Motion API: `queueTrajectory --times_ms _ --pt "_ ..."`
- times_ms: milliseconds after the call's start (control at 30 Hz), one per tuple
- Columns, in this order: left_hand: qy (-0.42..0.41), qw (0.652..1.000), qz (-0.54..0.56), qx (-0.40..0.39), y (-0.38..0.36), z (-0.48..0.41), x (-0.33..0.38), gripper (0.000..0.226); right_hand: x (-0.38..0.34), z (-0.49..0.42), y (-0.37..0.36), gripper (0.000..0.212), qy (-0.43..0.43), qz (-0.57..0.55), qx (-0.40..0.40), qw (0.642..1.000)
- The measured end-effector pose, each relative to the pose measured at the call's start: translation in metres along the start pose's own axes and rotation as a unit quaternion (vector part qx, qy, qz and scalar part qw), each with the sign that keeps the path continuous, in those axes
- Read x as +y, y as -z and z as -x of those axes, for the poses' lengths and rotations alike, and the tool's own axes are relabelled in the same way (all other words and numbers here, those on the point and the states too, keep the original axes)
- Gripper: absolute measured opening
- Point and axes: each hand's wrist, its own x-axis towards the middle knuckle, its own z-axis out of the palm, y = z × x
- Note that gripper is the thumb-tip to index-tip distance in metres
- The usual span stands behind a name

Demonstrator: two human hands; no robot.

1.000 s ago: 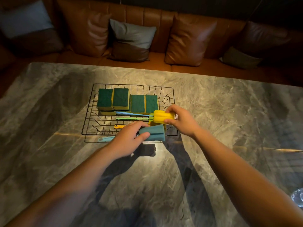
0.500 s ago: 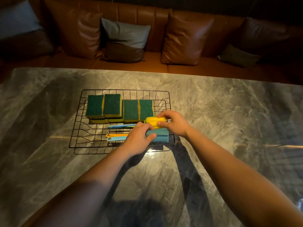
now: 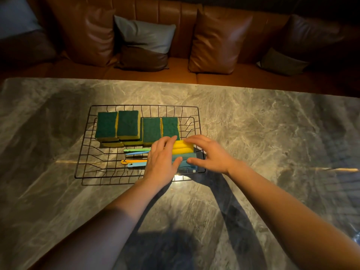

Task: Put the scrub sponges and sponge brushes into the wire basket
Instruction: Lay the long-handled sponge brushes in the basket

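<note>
Step in hand looks like the last tidy-up: settling the sponge brushes inside the wire basket (image 3: 91, 137), which sits on the marble table (image 3: 263, 133). Scrub sponges (image 3: 128, 124) stand in a row along the basket's 12 o'clock side, green faces up, some stacked on others. Brush handles (image 3: 136, 151) lie across the middle, pointing toward 9 o'clock; two more handles (image 3: 134, 162) lie nearer 6 o'clock.

Left hand (image 3: 162, 162): fingers loosely spread, palm down, resting over the yellow brush head (image 3: 183, 148) and the blue brush head (image 3: 185, 161) at the basket's 4 o'clock corner. Touching, pressing lightly; not a closed grip.

Right hand (image 3: 209, 153): fingers half open, tips on the yellow head's 3 o'clock end, thumb against the blue head. Steadying rather than holding.

Next move, as I judge: let go and lift both hands clear without dragging the heads over the rim. All items appear inside already.
</note>
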Motion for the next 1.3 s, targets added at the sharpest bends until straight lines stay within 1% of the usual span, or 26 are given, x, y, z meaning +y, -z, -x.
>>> queueTrajectory --times_ms 67,133,233,333,533,667,800,900,967,1100,1267,1300 --pt "-0.023 0.998 -0.023 -0.050 -0.002 -0.002 0.000 0.068 0.003 0.004 -0.001 0.065 0.001 0.011 0.000 1.000" --pt "-0.035 0.995 -0.052 -0.081 -0.004 -0.004 0.000 0.067 0.006 0.006 -0.004 0.066 -0.011 0.021 -0.003 1.000" --pt "-0.046 0.991 -0.086 -0.095 -0.003 -0.005 -0.002 0.065 0.009 0.007 -0.009 0.064 -0.031 0.038 -0.006 0.999" --pt "-0.045 0.988 -0.100 -0.110 -0.004 -0.006 -0.003 0.063 0.010 0.006 -0.015 0.060 -0.030 0.066 0.000 0.997" --pt "-0.031 0.984 -0.115 -0.130 -0.008 -0.010 -0.001 0.063 0.004 0.000 -0.025 0.054 -0.039 0.148 0.009 0.988" --pt "-0.019 0.984 -0.103 -0.144 -0.007 -0.013 0.001 0.063 -0.005 -0.005 -0.029 0.051 -0.064 0.189 0.014 0.980" --pt "-0.012 0.984 -0.068 -0.165 -0.001 -0.015 0.000 0.068 -0.012 -0.012 -0.021 0.066 -0.119 0.147 -0.011 0.982" --pt "-0.019 0.983 -0.040 -0.179 0.009 -0.015 -0.002 0.076 -0.018 -0.011 -0.014 0.073 -0.138 0.129 -0.027 0.982" --pt "-0.022 0.985 -0.030 -0.171 0.016 -0.014 -0.003 0.081 -0.023 -0.007 -0.011 0.076 -0.142 0.137 -0.030 0.980" --pt "-0.019 0.992 -0.031 -0.123 0.029 -0.005 -0.006 0.083 -0.037 0.005 -0.012 0.082 -0.160 0.159 -0.012 0.974" --pt "-0.020 0.996 -0.072 -0.043 0.052 0.018 -0.019 0.083 -0.072 0.022 -0.023 0.082 -0.166 0.204 0.077 0.962" --pt "-0.016 0.996 -0.089 -0.026 0.059 0.024 -0.019 0.083 -0.084 0.024 -0.024 0.083 -0.173 0.216 0.084 0.957"
